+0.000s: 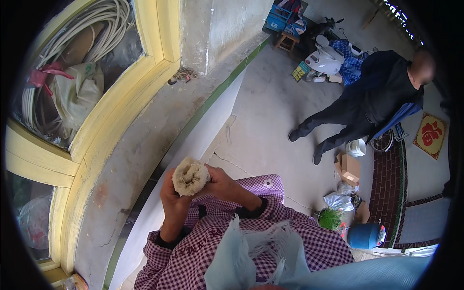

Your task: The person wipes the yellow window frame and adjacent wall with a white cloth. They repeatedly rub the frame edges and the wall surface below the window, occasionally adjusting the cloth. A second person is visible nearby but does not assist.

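Observation:
A pale beige, fibrous piece that looks like a dried loofah (190, 177) is held up in front of my chest. Its rough, rounded end faces up, with small hollows in the middle. My left hand (173, 195) is closed around its left and lower side. From the right, my right hand (218, 183) grips the same piece, fingers partly hidden behind it. The purple checked sleeves and smock (217, 246) lie just below my hands, and a light blue fringed scarf (232, 261) hangs over the smock.
A concrete ledge (145, 140) runs along the yellow-framed window (116, 101) at my left, with a small chain pile (183, 75) on it. A person in dark clothes (372, 92) stands at right. Behind are a white scooter (325, 60), cardboard box (349, 166) and blue drum (362, 236).

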Demonstrator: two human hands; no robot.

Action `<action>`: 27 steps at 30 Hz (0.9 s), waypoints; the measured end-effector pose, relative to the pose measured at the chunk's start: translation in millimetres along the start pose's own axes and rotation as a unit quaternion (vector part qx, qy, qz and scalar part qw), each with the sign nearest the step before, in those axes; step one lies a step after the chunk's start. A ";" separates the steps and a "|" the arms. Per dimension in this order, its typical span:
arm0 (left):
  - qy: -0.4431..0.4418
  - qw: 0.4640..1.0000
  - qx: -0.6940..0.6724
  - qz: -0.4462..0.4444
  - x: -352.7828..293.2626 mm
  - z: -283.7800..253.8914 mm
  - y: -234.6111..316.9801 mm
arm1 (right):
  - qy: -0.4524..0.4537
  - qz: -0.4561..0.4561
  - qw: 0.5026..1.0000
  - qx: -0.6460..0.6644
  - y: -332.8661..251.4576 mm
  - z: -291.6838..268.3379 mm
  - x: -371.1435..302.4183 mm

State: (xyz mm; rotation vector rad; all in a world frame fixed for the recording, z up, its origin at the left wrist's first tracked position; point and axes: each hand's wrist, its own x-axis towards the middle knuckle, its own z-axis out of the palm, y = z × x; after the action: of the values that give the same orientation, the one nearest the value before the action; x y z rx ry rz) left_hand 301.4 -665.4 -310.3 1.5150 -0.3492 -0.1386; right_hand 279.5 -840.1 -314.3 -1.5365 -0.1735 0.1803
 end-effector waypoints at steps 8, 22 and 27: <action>-0.011 1.000 -0.028 -0.005 15.1 -27.3 -8.8 | -0.036 0.128 0.990 0.048 -4.0 -6.1 16.5; -0.034 0.998 0.037 0.022 83.2 4.2 -7.5 | -0.092 0.093 0.985 0.115 5.0 -68.8 45.9; -0.064 0.961 0.253 0.091 124.2 42.1 1.7 | -0.035 0.014 0.991 0.129 16.3 -137.3 60.0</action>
State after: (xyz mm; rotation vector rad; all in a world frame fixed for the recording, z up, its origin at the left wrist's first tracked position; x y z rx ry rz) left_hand 405.3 -743.0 -290.7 1.9736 -0.6622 0.0010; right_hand 368.7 -960.0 -334.4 -1.2762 -0.1765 0.2690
